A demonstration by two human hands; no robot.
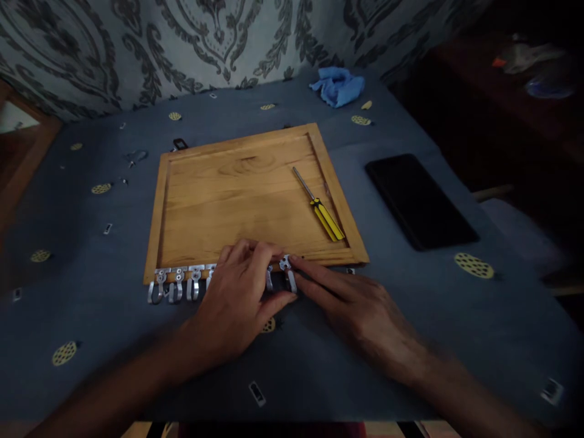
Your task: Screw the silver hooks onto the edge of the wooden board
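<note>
A shallow wooden tray-like board [214, 201] with a raised rim lies on the blue cloth. Metal hooks [196, 283] on a silvery strip run along its near edge. My left hand [239, 292] is curled over the middle of this hook rail and hides part of it; its thumb reaches the rightmost hook [291, 281]. From the right, my right hand [351, 304] presses its fingers together against that same hook. A screwdriver [325, 216] with a yellow and black handle rests untouched on the board's right side.
Right of the board lies a black phone [420, 201]. A crumpled blue cloth [338, 86] is at the back, by the patterned curtain [219, 42]. Small metal pieces [132, 163] sit left of the board. A dark bracket [179, 144] shows at its far edge.
</note>
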